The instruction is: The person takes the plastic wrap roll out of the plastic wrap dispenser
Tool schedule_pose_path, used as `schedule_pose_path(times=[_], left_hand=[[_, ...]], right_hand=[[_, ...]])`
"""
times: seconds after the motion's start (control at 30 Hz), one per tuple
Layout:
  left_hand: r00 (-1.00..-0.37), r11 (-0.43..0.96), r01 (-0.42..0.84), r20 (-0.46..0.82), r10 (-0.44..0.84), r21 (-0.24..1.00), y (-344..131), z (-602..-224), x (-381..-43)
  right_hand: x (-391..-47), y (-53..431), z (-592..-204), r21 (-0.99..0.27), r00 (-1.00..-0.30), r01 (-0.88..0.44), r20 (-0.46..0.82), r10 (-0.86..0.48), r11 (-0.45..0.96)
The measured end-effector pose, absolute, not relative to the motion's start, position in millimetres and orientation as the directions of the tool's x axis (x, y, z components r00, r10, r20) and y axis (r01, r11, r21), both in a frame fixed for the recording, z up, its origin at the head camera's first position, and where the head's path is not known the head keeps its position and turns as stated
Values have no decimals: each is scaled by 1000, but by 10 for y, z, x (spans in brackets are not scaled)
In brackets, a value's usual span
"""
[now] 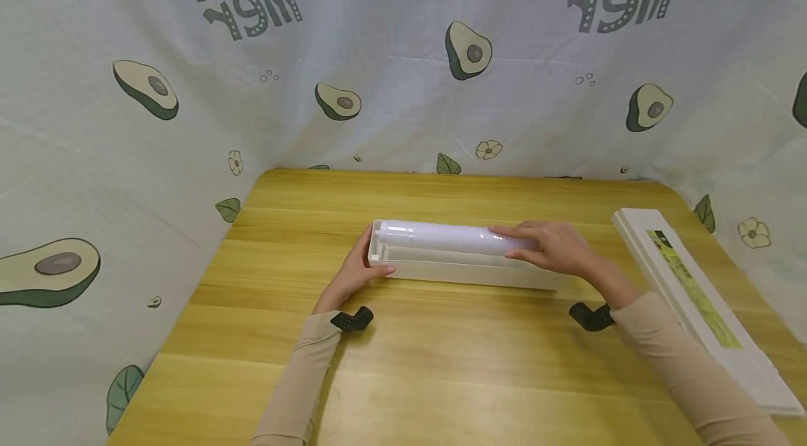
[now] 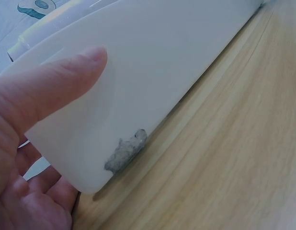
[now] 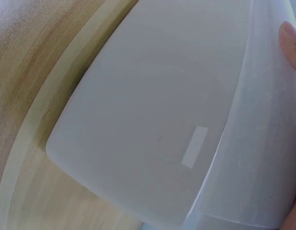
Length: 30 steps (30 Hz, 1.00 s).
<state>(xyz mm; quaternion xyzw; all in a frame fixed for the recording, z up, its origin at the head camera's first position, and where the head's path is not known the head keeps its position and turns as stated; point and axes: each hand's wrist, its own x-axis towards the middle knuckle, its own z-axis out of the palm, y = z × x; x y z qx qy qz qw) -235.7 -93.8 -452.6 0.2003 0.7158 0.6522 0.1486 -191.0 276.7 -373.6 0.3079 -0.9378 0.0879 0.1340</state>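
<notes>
A long white plastic box [image 1: 466,274] sits open on the table, its long side facing me. Inside it, along the back, lies a shiny whitish roll of plastic wrap [image 1: 435,236]. My left hand [image 1: 352,274] grips the box's left end, with the thumb [image 2: 78,72] on the front wall and the fingers behind the end. At the roll's right part, my right hand [image 1: 557,247] holds it between thumb and fingers; that hand covers the roll's right end in the head view. A grey scuffed patch [image 2: 126,151] marks the box's lower corner.
A long white lid-like piece [image 1: 747,365] with a yellow-green label [image 1: 693,288] lies slanted on the right side of the table, beside my right forearm. The wooden table [image 1: 441,362] meets a white curtain [image 1: 403,131] printed with avocados at its back and sides.
</notes>
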Motion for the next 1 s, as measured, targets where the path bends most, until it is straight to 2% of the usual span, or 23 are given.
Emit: schedule_pose_path(times=[0.4,0.77,1.0], left_hand=[[-874,78,94,44,484,993,-929,-4492,-2341],[-878,73,118,70,473,990,-922,-4729,-2451],[-883,83,88,39,467,993,-918,-4626,-2391]], right_hand=[[-1859,2836,-3728,-60,-771,-597,320,-551,800],[-1809,2918,-3735,-36,-778,-574,336,-531,818],[-1774,2967,-3748,-44,-788,-562,334,-518,826]])
